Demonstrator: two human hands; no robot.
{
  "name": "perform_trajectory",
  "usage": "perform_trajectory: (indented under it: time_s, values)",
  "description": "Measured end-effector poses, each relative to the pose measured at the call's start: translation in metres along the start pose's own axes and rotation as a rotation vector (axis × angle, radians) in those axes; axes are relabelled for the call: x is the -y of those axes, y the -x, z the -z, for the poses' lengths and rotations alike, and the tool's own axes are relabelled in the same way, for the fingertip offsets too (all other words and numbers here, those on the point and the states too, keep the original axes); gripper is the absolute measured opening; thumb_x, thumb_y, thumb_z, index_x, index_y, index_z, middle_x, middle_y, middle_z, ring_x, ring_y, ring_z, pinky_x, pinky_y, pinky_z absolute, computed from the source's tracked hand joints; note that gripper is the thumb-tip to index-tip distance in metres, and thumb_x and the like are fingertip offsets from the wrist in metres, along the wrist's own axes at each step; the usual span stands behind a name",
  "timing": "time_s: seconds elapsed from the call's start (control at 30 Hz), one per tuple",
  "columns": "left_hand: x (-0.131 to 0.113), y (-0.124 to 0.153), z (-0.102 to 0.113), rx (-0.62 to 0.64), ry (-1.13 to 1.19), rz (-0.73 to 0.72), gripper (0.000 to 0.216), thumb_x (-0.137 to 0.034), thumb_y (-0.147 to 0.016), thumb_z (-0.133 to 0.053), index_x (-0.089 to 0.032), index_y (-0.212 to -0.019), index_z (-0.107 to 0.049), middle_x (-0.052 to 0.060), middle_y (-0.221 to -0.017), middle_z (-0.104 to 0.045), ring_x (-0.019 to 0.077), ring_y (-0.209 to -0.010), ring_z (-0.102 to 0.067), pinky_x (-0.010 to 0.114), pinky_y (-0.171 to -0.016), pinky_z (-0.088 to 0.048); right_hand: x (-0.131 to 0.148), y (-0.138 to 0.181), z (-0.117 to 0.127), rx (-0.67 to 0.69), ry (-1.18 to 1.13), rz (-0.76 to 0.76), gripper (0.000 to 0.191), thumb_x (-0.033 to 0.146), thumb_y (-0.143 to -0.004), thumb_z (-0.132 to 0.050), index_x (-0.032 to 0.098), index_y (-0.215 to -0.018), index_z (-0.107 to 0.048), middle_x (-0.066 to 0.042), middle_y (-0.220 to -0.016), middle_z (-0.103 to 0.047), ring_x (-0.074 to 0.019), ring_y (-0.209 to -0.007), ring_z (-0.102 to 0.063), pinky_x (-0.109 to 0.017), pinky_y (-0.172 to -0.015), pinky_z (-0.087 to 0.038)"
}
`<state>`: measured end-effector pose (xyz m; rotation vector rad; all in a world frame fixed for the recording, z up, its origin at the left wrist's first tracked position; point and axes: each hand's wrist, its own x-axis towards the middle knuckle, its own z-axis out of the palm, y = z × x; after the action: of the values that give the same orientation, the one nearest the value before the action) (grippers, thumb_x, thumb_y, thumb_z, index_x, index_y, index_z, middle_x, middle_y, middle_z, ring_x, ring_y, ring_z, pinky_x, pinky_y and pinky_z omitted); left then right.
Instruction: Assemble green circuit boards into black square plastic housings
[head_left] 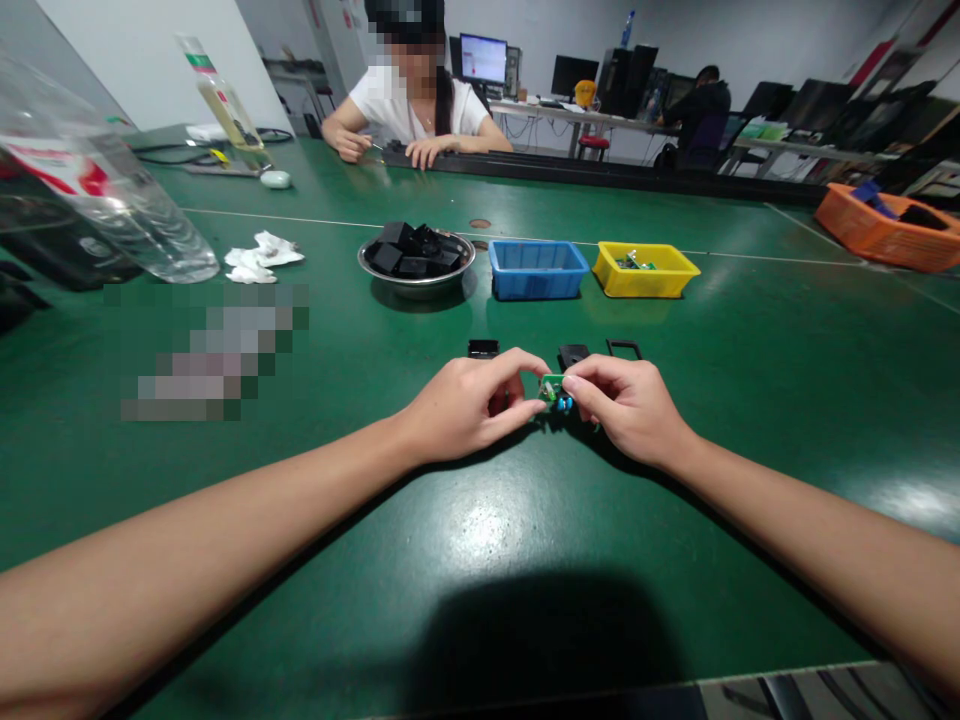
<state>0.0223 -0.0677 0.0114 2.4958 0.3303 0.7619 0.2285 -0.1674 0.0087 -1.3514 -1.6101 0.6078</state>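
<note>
Between my two hands is a small green circuit board [553, 383] with blue and metallic parts on it, raised over the table. My left hand [480, 400] curves round its left edge, thumb and forefinger at the board. The thumb and fingers of my right hand [628, 402] pinch its right end. Just behind the hands lie a small black open case [483, 348], a black plastic piece [574, 354] partly hidden by my right hand, and a thin black frame [624, 348].
A steel bowl [416, 284] of black plastic cases, a blue bin [538, 285] and a yellow bin [645, 284] with small boards stand beyond my hands. Bottles [142, 210] and crumpled tissue [262, 256] are at left, an orange basket [885, 235] at right. A person [420, 110] sits opposite.
</note>
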Motion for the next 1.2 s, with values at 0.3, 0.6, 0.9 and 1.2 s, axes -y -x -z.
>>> perform_trajectory:
  time_s: [0.3, 0.6, 0.9, 1.2]
  values:
    - [0.0031, 0.0018, 0.0019, 0.014, -0.115, -0.086, 0.035, -0.037, -0.097, -0.066, -0.018, -0.125, -0.06, -0.005, -0.071, -0.066, 0.0078, -0.055, -0.058, 0.018, -0.056, -0.041, 0.0029, -0.0015, 0.0008, -0.016, 0.007, 0.016, 0.03, 0.037, -0.096, -0.062, 0.016, -0.076, -0.07, 0.003, -0.055, -0.058, -0.0095, -0.05, -0.049, -0.023, -0.051, -0.037]
    - [0.0041, 0.0031, 0.0035, -0.06, -0.232, -0.159, 0.036, -0.046, -0.101, -0.06, -0.019, -0.124, -0.065, -0.004, -0.065, -0.066, 0.008, -0.052, -0.057, 0.018, -0.055, -0.039, 0.0026, -0.0019, 0.0011, -0.006, -0.04, -0.012, 0.036, 0.047, -0.096, -0.062, 0.017, -0.077, -0.069, 0.003, -0.055, -0.058, -0.0102, -0.049, -0.05, -0.024, -0.05, -0.038]
    - [0.0035, 0.0013, 0.0023, -0.189, -0.072, -0.043, 0.035, -0.04, -0.096, -0.068, -0.014, -0.121, -0.069, -0.006, -0.062, -0.061, 0.0056, -0.049, -0.049, 0.016, -0.053, -0.038, -0.0001, 0.0011, -0.0005, 0.017, -0.252, -0.072, 0.042, 0.037, -0.084, -0.077, 0.02, -0.12, -0.062, 0.008, -0.058, -0.056, -0.011, -0.048, -0.051, -0.025, -0.051, -0.042]
    - [0.0027, -0.001, 0.0037, -0.165, -0.044, -0.005, 0.034, -0.039, -0.096, -0.069, -0.013, -0.119, -0.07, -0.007, -0.059, -0.059, 0.0059, -0.049, -0.049, 0.016, -0.052, -0.038, -0.001, -0.0006, -0.0009, -0.02, -0.191, -0.05, 0.036, 0.028, -0.081, -0.08, 0.018, -0.113, -0.067, 0.008, -0.057, -0.054, -0.009, -0.049, -0.046, -0.025, -0.051, -0.038]
